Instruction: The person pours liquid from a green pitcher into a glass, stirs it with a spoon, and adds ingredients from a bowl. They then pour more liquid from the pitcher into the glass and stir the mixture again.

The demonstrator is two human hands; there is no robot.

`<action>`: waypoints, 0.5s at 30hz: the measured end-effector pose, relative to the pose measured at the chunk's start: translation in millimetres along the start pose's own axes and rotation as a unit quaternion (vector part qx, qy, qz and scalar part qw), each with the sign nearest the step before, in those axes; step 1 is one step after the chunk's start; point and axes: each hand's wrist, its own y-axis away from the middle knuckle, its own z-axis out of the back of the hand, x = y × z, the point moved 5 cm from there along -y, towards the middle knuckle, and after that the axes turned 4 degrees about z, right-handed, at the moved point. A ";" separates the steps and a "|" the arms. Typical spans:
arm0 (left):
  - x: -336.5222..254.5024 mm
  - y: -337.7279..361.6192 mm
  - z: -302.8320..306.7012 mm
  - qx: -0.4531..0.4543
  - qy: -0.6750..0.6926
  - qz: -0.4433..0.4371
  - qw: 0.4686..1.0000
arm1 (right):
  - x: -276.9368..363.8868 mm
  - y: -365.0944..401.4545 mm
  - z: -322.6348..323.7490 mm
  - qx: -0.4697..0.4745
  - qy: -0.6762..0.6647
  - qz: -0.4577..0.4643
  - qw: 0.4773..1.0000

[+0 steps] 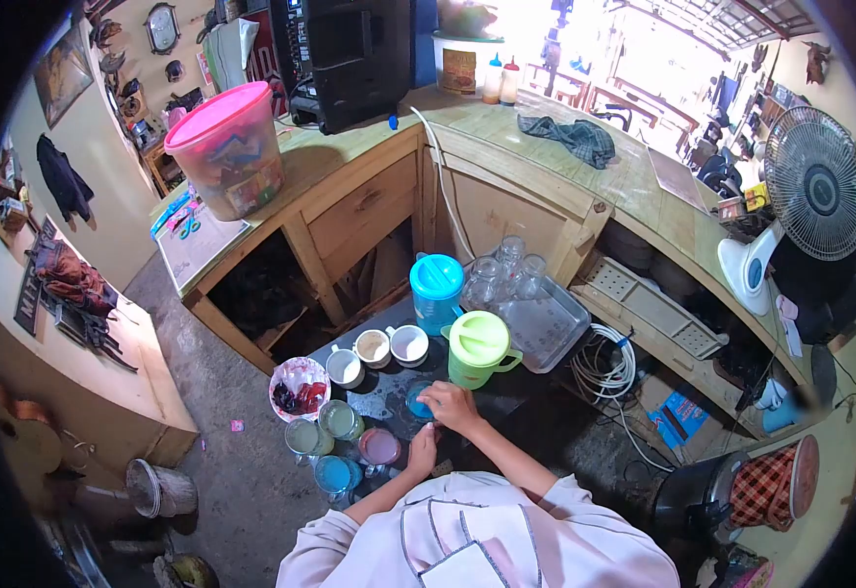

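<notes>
Just below the green jug, the right hand clasps the blue glass from above. The glass is probably fragile and slippery, best held round its sides. I cannot tell how the left hand holds its fingers.

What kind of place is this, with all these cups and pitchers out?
Likely a small drinks stall or home shop. A green pitcher and blue pitcher stand among glasses of coloured drinks on a dark table, a tray of empty glasses sits beside them, and a wooden counter wraps around.

Pale white top — thin dark piping lines, loose sleeves ending near elbows
</notes>
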 end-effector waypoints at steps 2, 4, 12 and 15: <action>-6.4 0.7 2.5 0.001 -0.006 -0.005 1.000 | -1.3 -0.9 -1.2 0.001 0.014 0.010 1.000; -7.7 0.7 2.4 0.006 -0.011 -0.014 1.000 | -0.5 -2.0 3.3 -0.034 0.016 0.012 0.999; -2.7 -0.4 1.6 -0.007 -0.022 -0.010 1.000 | 3.9 1.8 0.1 -0.020 -0.004 -0.027 0.999; 1.5 -1.0 0.9 -0.008 -0.009 -0.011 1.000 | 1.4 3.4 -0.8 -0.013 0.020 -0.035 0.999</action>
